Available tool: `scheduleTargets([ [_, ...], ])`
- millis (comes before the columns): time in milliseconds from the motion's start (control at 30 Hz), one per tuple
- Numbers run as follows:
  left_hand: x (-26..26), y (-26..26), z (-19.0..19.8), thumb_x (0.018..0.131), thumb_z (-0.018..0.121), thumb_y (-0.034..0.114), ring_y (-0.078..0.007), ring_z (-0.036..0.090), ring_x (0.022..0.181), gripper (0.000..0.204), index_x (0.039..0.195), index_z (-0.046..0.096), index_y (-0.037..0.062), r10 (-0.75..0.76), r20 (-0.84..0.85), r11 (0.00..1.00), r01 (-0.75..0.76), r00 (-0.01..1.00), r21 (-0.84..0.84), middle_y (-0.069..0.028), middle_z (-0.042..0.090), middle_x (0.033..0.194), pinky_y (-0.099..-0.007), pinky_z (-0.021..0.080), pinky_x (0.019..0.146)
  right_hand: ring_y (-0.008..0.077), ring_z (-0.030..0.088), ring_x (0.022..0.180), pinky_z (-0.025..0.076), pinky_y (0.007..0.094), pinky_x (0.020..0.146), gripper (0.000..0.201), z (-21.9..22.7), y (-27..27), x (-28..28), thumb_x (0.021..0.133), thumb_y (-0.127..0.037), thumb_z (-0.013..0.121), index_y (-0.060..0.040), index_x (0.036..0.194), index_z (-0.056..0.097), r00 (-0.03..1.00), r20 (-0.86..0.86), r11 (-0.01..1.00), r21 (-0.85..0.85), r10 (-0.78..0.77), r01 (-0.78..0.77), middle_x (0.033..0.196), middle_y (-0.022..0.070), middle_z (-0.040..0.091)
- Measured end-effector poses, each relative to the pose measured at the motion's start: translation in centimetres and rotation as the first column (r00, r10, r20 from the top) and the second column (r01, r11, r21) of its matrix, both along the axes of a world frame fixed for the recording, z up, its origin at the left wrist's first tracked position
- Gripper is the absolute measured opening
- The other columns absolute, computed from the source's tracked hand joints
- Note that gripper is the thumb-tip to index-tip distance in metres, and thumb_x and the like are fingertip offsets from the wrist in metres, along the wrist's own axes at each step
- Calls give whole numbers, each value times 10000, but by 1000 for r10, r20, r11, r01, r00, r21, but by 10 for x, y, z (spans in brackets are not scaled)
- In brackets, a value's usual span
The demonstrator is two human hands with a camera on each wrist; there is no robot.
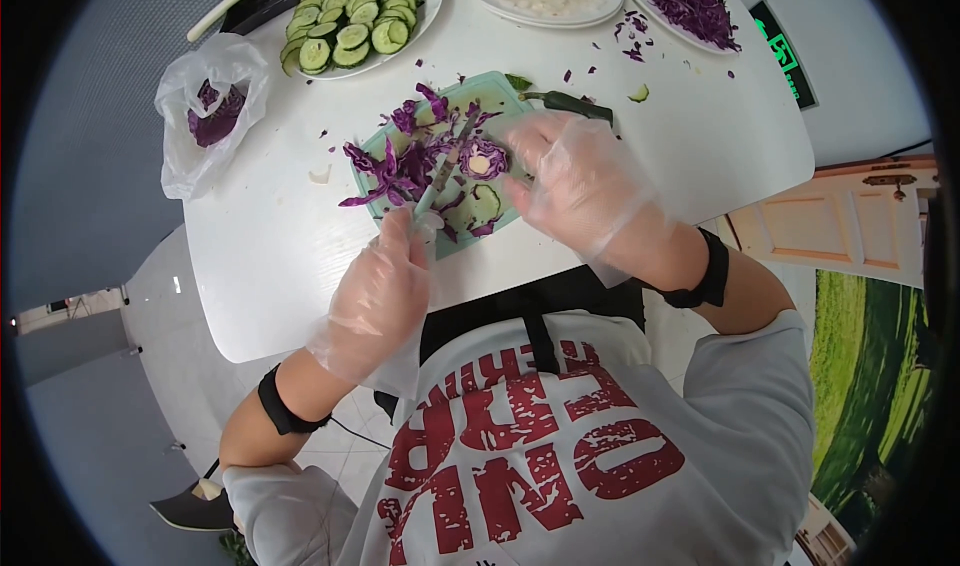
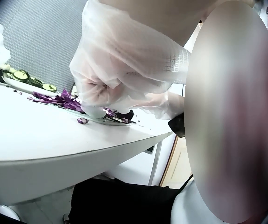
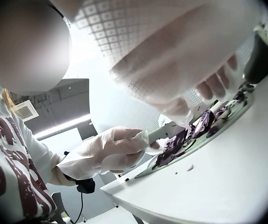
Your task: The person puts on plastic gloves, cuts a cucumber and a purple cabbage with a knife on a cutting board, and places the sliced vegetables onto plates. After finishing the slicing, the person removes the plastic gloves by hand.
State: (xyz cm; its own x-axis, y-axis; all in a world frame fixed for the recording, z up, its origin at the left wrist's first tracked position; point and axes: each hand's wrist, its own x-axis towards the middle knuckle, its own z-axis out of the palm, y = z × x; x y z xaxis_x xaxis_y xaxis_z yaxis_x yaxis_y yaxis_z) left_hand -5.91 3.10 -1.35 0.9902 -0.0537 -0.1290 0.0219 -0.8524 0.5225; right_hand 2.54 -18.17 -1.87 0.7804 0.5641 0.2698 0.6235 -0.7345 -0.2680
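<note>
The head view looks steeply down on the desk (image 1: 260,266) and board (image 1: 455,241) from above. Both wrist views sit low at desk level, close under each gloved hand, sharing the cabbage (image 2: 61,99) on the board.

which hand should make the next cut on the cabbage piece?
Probably left. The left hand already grips the knife, blade over the cutting board. The right hand rests on the cabbage piece, steadying it.
</note>
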Motion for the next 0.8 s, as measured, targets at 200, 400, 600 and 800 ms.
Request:
scheduleTargets([
  [200,0,4,-4,966,487,72,-511,601,818,289,1196,459,-102,-45,-7,999,45,999,-5,-335,620,871,-517,479,714,309,620,832,504,436,754,205,8,-3,8,822,-215,693,-18,870,662,982,67,979,-116,178,-170,864,115,627],
  [400,1,0,-2,965,495,69,-513,596,802,282,1188,462,-101,-29,8,1000,29,1000,-8,-329,618,855,-513,477,706,287,613,876,487,401,795,218,-3,10,13,870,-252,622,-46,850,690,990,-51,969,-207,128,-136,878,97,635],
  [600,-1,5,-16,952,558,120,-455,616,654,222,1091,483,-36,-103,205,995,100,973,25,-283,608,696,-500,481,545,287,652,767,519,393,733,118,-12,12,15,762,-152,636,-63,740,711,973,157,982,-114,171,-154,757,115,670],
  [800,1,3,-15,954,547,122,-454,624,665,220,1100,489,-33,-92,193,996,90,977,21,-281,618,702,-501,492,554,253,625,904,486,387,798,192,-2,13,16,890,-245,576,-124,880,726,986,-34,929,-331,165,-167,888,57,648],
])
